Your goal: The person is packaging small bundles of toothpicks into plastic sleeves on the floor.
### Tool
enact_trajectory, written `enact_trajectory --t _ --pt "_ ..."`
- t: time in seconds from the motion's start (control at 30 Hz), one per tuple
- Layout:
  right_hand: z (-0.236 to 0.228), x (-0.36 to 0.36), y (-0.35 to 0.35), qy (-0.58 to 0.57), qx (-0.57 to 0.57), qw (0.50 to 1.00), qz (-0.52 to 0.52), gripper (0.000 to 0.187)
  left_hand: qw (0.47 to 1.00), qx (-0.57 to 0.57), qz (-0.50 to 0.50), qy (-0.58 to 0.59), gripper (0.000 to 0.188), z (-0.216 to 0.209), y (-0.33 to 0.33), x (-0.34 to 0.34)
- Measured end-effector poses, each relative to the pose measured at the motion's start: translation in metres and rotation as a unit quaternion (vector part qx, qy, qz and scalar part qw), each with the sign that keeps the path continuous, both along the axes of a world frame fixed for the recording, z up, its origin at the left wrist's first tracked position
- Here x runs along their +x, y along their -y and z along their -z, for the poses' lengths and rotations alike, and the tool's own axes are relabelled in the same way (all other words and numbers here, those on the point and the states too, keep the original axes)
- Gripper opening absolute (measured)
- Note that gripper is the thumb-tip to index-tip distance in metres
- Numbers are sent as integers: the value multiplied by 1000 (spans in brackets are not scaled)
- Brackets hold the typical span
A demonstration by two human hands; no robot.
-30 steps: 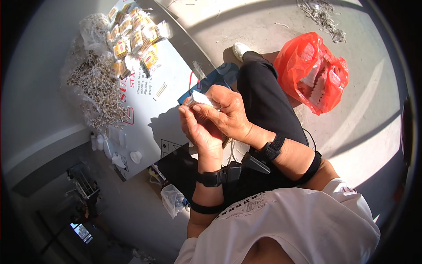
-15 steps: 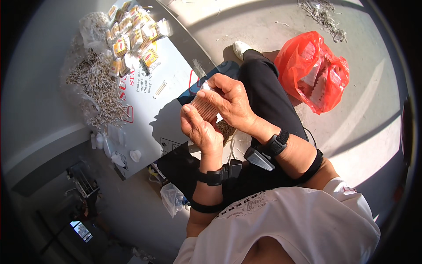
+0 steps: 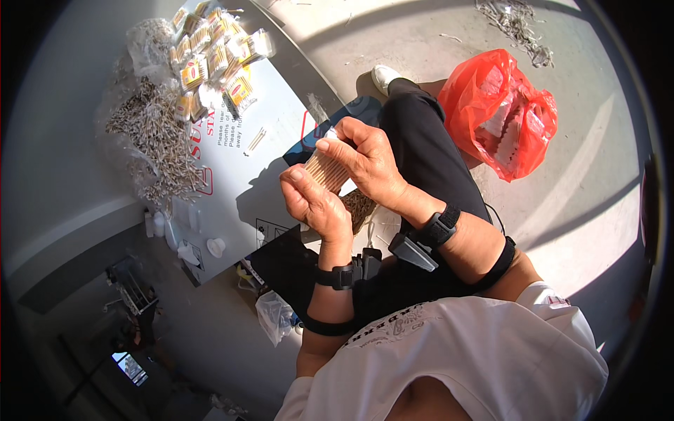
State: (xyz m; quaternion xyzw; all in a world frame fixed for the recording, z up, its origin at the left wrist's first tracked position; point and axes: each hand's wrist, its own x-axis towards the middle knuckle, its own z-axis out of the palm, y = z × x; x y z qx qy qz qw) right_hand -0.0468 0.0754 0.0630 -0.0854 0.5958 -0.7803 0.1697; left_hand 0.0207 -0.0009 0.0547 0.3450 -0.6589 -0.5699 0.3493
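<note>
Between my two hands is a flat row of cotton swabs (image 3: 326, 171) with pale wooden sticks, side by side. My left hand (image 3: 317, 205) is closed on the near left end, thumb on top. My right hand (image 3: 371, 163) pinches the opposite end, where a bit of white wrapping shows; whether wrapping covers the whole row I cannot tell. Below the hands, partly hidden, lies a brownish bunch of sticks (image 3: 359, 210). On the white tabletop (image 3: 246, 179) to the left lie a few loose swabs (image 3: 257, 139).
A large heap of loose swabs (image 3: 158, 144) in clear plastic sits at the table's left. Behind it are piled yellow-labelled swab packets (image 3: 217, 59). Small white containers (image 3: 215, 247) stand near the table's near-left edge. A red plastic bag (image 3: 491, 116) with pale scraps is on the floor to the right.
My left hand has shifted slightly left and down, away from the right. More of the stick row shows between them. The right hand has barely moved.
</note>
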Motion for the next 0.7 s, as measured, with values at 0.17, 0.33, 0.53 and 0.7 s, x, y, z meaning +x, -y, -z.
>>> enact_trajectory --t 0.17,0.33,0.53,0.7 --pt "6 5 3 -5 -7 1000 8 27 992 121 16 -22 42 -6 -2 -4" --pt "-5 13 -2 -87 37 996 5 26 979 199 25 -44 50 -19 -1 -5" --pt "2 13 0 -229 49 971 52 25 980 195 6 -27 56 -13 1 -3" --pt "-4 13 -1 -257 65 963 44 25 984 175 42 -13 59 -9 5 1"
